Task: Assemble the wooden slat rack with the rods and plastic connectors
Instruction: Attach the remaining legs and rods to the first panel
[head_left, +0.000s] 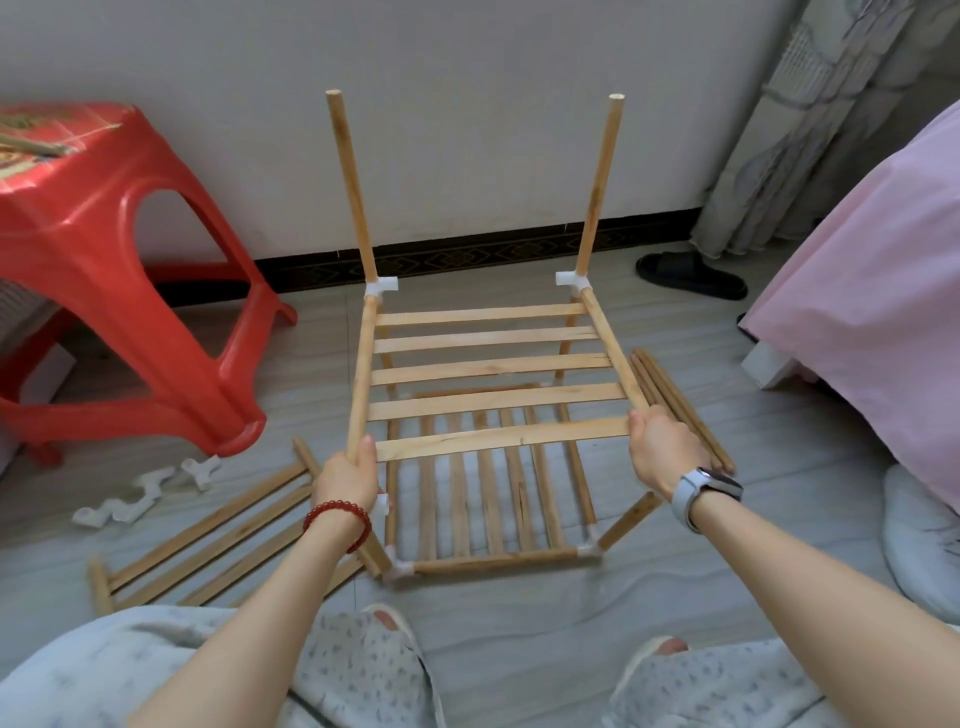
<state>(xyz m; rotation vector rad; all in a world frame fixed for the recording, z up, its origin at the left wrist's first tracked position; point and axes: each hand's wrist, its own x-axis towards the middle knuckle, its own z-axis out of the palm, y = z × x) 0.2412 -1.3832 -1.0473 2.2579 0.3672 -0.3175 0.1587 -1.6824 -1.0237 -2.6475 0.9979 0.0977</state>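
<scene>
Pale wood, five flat slats between two round side rods — the upper shelf (493, 382), held level above the lower shelf (493, 478) that sat on the tiled floor (519, 613). The left hand (347, 480) was curled round the near end of the left side rod; the right hand (660, 449) gripped the near end of the right one. At the far corners two white connectors (383, 287) already carried upright rods (350, 182). At the near corners short posts (628, 522) rose slanting from the lower shelf's connectors (589, 552).

Step in hand, by judgement: seating the upper shelf's near corners on those posts. Whether the near ends were yet socketed could not be told — the hands covered them. The next move would call for lining both rod ends up with the post tops and pressing down evenly.

Unused stock: a third slat panel (208, 545) lay at the left, loose rods (680, 410) at the right, and spare connectors (140, 493) beside a red stool (104, 270).
</scene>
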